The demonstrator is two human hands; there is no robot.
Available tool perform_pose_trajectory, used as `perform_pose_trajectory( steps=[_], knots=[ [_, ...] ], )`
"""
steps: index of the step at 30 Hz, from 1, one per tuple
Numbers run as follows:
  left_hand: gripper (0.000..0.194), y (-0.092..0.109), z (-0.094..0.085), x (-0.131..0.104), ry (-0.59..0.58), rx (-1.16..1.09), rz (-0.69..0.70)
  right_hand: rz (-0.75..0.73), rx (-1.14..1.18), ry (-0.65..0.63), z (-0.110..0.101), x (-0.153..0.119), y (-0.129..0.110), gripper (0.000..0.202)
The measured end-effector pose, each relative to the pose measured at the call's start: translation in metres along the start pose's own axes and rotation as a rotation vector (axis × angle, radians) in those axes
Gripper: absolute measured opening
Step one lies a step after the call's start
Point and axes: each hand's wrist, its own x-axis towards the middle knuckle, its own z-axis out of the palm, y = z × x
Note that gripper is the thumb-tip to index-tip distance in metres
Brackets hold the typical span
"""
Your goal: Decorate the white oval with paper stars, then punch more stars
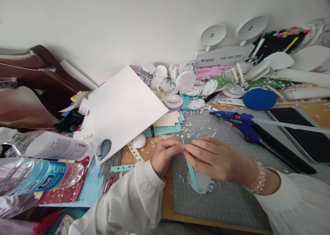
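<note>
Both hands meet over the left part of the grey cutting mat [232, 197]. My left hand [166, 156] pinches the upper end of a turquoise paper strip [192, 176] between thumb and forefinger. My right hand [211, 157], with a bead bracelet at its wrist, is closed on the same end, fingertips touching the left ones. From there the strip slants down across a pale round disc [205, 182] lying on the mat. Small blue and white flowers edge the disc. The fingers partly hide the strip's tip.
A blue glue gun [238, 123] lies on the mat's far right, beside a phone [301, 131] and a blue round lid [259, 99]. A large white board [126, 107] leans left of centre. Water bottles [43, 176] lie at left. Decorated white discs [185, 80] crowd the back.
</note>
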Motion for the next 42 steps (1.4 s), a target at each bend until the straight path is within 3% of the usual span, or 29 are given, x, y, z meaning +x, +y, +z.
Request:
perform_pose_trajectory(
  steps=[7,10,13,16,18,21,22,26,32,42],
  knots=[
    [0.039,0.001,0.005,-0.001,-0.054,0.068,0.035,-0.066,0.018,0.062,0.001,-0.01,0.002,0.02],
    [0.044,0.0,0.005,-0.001,-0.064,0.155,0.079,-0.012,0.066,0.107,-0.003,-0.017,0.006,0.019],
    [0.04,0.002,0.001,0.0,-0.097,0.337,0.151,0.264,0.24,0.175,-0.006,-0.029,0.007,0.019],
    [0.039,0.004,-0.003,-0.001,-0.157,0.544,0.252,0.688,0.503,0.323,-0.003,-0.041,0.001,0.023],
    [0.039,0.004,-0.005,-0.001,-0.21,0.667,0.317,0.937,0.716,0.375,0.001,-0.046,-0.004,0.015],
    [0.032,0.0,-0.004,-0.002,-0.3,0.845,0.423,1.18,1.063,0.337,0.008,-0.048,-0.008,0.002],
    [0.029,-0.001,-0.003,-0.002,-0.325,0.898,0.456,1.22,1.156,0.319,0.01,-0.049,-0.008,0.006],
    [0.022,-0.005,-0.003,-0.002,-0.365,1.005,0.527,1.28,1.379,0.188,0.016,-0.048,-0.005,0.016],
    [0.022,-0.005,-0.002,-0.002,-0.36,0.93,0.522,1.281,1.481,0.032,0.015,-0.052,-0.005,0.018],
    [0.024,-0.004,-0.002,0.0,-0.325,0.881,0.489,1.249,1.512,-0.029,0.012,-0.05,-0.004,0.02]
  ],
)
